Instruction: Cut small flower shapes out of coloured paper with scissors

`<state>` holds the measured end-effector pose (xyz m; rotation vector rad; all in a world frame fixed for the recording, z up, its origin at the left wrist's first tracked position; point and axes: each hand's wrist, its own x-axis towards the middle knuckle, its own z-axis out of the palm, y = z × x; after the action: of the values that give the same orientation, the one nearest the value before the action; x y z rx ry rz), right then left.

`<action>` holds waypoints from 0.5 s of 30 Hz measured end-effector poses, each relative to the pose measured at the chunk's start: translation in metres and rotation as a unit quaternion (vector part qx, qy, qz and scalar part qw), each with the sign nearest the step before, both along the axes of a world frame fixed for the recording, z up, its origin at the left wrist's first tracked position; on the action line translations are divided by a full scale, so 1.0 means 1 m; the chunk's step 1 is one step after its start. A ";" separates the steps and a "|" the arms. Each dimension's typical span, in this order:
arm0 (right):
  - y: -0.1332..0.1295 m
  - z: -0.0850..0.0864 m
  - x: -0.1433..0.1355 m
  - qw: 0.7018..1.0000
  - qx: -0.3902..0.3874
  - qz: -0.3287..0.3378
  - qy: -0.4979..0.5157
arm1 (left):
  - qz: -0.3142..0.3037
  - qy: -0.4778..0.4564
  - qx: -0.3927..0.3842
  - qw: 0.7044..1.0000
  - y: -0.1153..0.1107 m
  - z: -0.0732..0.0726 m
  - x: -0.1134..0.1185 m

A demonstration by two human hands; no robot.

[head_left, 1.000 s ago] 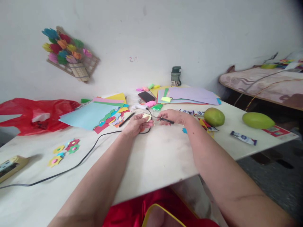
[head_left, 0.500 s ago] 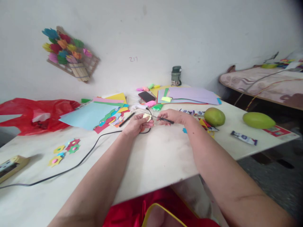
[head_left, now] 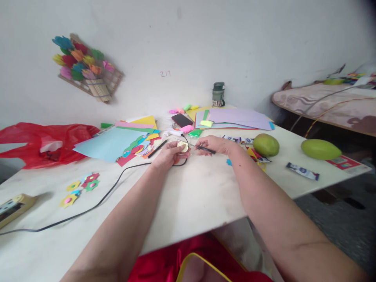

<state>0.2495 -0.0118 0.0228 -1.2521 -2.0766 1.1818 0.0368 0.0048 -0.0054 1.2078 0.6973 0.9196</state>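
Observation:
Between the fingers of my left hand [head_left: 169,154] is a small pale yellow paper piece [head_left: 183,146]. My right hand [head_left: 214,145] is closed around the dark handles of a pair of scissors [head_left: 205,149], whose blades point left and reach the paper's edge. Both hands are raised a little over the middle of the table. Behind them lies a white glue gun [head_left: 172,133], partly hidden, with a black cord [head_left: 114,187] running off to the left. A black stick [head_left: 158,149] rests beside my left hand.
Paper flowers [head_left: 68,199] lie at the left near a power strip [head_left: 14,205]. Coloured paper scraps [head_left: 136,149], a red plastic bag [head_left: 67,143], a phone [head_left: 182,120] and coloured sheets [head_left: 237,117] sit toward the wall. Two green fruits, one a mango [head_left: 266,145], and a tube [head_left: 302,171] are at right.
The pale yellow paper has turned slightly in my left hand beside the scissor blades. Both arms stay almost in place, and the other things on the table have not moved.

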 end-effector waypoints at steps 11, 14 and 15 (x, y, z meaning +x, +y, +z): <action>0.007 -0.007 0.004 1.000 0.000 0.015 0.009 | 0.028 0.002 0.026 0.999 0.005 -0.003 -0.004; 0.007 -0.007 0.003 1.000 0.003 0.011 -0.001 | 0.027 0.005 0.027 0.999 0.005 -0.003 -0.004; 0.007 -0.007 0.003 1.000 0.003 0.010 -0.004 | 0.026 0.006 0.027 0.999 0.005 -0.003 -0.003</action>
<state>0.2527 -0.0046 0.0159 -1.2368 -2.1015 1.1802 0.0333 0.0101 -0.0081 1.2478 0.7198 0.9808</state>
